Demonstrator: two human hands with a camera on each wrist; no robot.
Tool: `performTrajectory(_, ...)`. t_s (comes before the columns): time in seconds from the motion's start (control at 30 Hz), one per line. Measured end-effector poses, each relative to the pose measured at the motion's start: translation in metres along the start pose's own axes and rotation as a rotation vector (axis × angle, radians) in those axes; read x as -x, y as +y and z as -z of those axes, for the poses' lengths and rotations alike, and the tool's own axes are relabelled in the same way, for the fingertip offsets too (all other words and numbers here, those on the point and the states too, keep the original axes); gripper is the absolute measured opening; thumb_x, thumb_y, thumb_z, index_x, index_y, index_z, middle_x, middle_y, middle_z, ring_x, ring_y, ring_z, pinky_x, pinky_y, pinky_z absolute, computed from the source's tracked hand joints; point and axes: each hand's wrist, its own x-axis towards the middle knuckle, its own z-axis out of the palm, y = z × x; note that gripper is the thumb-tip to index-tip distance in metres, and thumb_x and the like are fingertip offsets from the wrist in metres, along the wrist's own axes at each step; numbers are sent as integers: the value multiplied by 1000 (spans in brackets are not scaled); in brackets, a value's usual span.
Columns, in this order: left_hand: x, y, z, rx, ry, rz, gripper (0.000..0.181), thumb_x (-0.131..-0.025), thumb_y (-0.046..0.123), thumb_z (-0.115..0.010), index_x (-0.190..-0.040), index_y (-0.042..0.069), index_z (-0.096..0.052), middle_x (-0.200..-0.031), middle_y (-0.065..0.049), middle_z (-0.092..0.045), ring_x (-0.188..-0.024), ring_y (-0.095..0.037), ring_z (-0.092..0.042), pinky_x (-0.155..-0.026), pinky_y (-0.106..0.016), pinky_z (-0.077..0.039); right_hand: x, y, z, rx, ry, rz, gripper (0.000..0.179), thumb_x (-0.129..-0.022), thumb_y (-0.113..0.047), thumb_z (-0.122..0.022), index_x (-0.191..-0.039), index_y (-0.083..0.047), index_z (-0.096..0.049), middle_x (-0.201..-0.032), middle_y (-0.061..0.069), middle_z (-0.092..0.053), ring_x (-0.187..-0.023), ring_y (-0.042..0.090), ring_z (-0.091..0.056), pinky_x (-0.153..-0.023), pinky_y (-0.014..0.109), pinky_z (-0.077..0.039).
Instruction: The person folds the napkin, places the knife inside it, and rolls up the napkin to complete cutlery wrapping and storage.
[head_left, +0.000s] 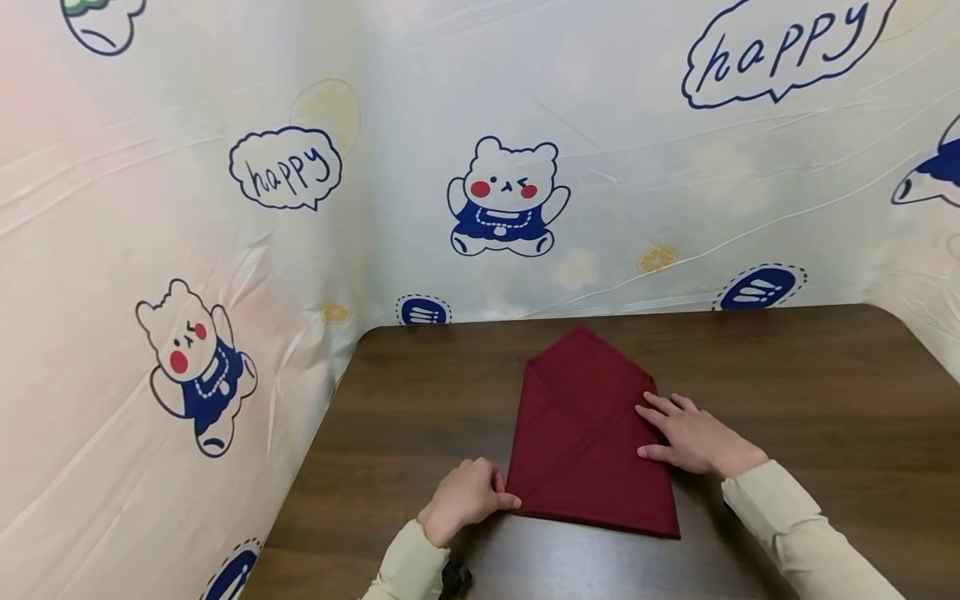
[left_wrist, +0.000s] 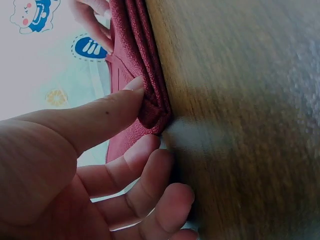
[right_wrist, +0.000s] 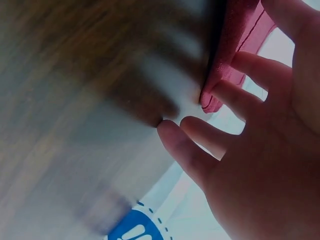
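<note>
A dark red folded cloth (head_left: pixel 585 442) lies flat in the head view, its far end coming to a point and its near edge straight. My left hand (head_left: pixel 468 496) pinches the near left corner. In the left wrist view the thumb (left_wrist: pixel 115 110) lies on the stacked layers of the cloth (left_wrist: pixel 142 55), with the index fingertip right at the corner. Along the right edge rests my right hand (head_left: pixel 693 437), fingers spread and fairly straight. The right wrist view has fingertips (right_wrist: pixel 225 90) touching the cloth's side (right_wrist: pixel 235 55), while other fingers extend past it over the tabletop.
The cloth lies on a dark brown wooden table (head_left: pixel 810 392) with rounded far corners. Behind and to the left hangs a pale curtain (head_left: pixel 615 108) printed with bears and lettering. A small black object (head_left: pixel 455 577) shows beside the left sleeve.
</note>
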Motion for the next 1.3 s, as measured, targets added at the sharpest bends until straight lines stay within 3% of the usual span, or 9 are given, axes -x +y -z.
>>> performTrajectory(0.37,-2,1,2,-31,10,-30,34,-75,35,-80,-59,18,-55,-53,11,-46,-49,-6,-41,-46,-24,-35,-10,7,-2,27,48,-16,64,-91,-47,-59,-139,-5,-51,-149,21,-41,-129,54,-40,-95,66,-40)
performTrajectory(0.9,-4,-2,0,21,-23,-23,36,-75,34,-81,-54,15,-58,-49,10,-48,-46,-6,-42,-45,-23,-36,-14,10,0,15,14,-47,70,-91,-46,-59,-143,-2,-44,-152,20,-36,-133,55,-34,-96,69,-37)
performTrajectory(1.3,-2,-5,-3,24,-56,-53,32,-76,32,-81,-56,16,-63,-51,13,-50,-49,-4,-42,-49,-22,-39,-13,6,-6,48,75,-40,64,-91,-41,-62,-139,0,-49,-149,23,-39,-130,54,-39,-93,67,-41)
